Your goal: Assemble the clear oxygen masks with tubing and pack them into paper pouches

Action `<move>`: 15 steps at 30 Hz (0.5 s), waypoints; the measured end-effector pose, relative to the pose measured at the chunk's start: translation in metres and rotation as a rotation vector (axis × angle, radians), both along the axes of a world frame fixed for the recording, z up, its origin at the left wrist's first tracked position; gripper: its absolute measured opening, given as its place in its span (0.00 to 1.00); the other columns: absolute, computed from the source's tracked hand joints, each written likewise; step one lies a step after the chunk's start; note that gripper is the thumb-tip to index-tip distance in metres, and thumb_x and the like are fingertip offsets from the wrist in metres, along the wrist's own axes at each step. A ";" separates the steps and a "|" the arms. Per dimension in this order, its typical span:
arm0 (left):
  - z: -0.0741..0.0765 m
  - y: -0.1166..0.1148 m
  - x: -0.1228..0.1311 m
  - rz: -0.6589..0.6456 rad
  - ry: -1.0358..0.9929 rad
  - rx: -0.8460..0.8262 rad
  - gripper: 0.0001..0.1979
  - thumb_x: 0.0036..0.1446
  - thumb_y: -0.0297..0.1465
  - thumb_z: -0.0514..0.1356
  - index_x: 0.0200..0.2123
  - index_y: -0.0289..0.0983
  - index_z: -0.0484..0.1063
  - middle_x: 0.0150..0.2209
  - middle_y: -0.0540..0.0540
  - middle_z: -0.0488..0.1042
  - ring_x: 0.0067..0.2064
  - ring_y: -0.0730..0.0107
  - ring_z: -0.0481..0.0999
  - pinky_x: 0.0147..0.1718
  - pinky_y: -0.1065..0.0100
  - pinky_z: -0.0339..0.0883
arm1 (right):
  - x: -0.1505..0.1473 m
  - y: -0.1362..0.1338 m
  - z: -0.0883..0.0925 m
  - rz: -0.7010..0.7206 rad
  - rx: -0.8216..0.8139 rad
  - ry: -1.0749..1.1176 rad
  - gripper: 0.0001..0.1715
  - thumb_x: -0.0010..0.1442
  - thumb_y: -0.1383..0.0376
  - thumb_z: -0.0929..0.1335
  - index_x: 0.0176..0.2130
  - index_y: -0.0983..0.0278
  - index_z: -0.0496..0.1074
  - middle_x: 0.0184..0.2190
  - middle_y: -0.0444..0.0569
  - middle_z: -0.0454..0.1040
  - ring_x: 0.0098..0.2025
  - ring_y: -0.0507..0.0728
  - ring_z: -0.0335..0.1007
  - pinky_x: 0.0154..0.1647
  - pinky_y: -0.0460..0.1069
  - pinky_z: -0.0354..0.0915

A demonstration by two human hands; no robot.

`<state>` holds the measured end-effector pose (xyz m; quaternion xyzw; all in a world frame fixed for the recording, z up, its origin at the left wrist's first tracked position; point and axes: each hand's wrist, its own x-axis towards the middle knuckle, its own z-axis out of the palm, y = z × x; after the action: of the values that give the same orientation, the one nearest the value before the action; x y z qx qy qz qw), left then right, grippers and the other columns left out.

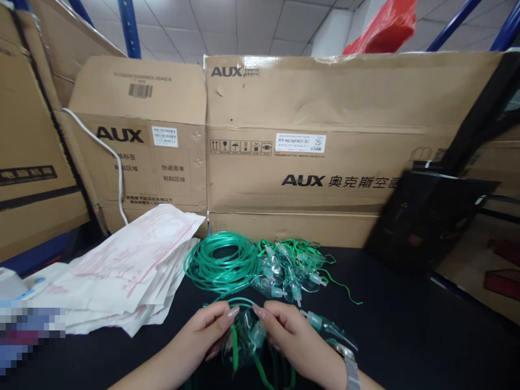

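Note:
Close to the front of the black table, my left hand (214, 324) and my right hand (286, 325) face each other with fingertips pinched. A short arc of green tubing (240, 300) runs between them, one end in each pinch. Just below hangs a clear green oxygen mask (244, 346) with a green elastic strap (234, 349), partly hidden by my fingers. Beyond my hands lie a coil of green tubing (221, 262) and a pile of oxygen masks (284, 271) with green straps. A clear green mask part (331, 327) with a pale connector rests beside my right wrist.
White printed pouches (134, 265) are stacked at the left. Large cardboard boxes (244, 179) wall off the back. A black box or bag (426, 222) leans at the right. A white cable (117, 162) hangs down the left box.

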<state>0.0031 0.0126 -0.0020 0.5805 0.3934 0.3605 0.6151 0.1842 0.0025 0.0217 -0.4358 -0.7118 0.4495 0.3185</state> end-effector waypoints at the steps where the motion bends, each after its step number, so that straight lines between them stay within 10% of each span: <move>1: 0.001 0.000 -0.001 0.009 0.002 0.013 0.22 0.46 0.50 0.55 0.19 0.38 0.57 0.13 0.58 0.56 0.14 0.82 0.47 0.12 0.74 0.38 | 0.000 0.000 0.000 -0.012 -0.004 0.019 0.27 0.57 0.47 0.57 0.18 0.63 0.52 0.15 0.37 0.51 0.18 0.46 0.45 0.17 0.43 0.47; 15: 0.012 0.002 -0.004 0.212 -0.061 0.081 0.19 0.51 0.45 0.54 0.18 0.39 0.55 0.12 0.58 0.56 0.15 0.79 0.49 0.17 0.72 0.41 | -0.001 0.000 -0.004 -0.185 0.077 0.098 0.25 0.59 0.51 0.57 0.18 0.62 0.53 0.11 0.36 0.54 0.13 0.46 0.49 0.15 0.42 0.51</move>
<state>-0.0005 0.0150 0.0097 0.5488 0.4189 0.4565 0.5612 0.1830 0.0024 0.0173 -0.4646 -0.6687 0.4111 0.4098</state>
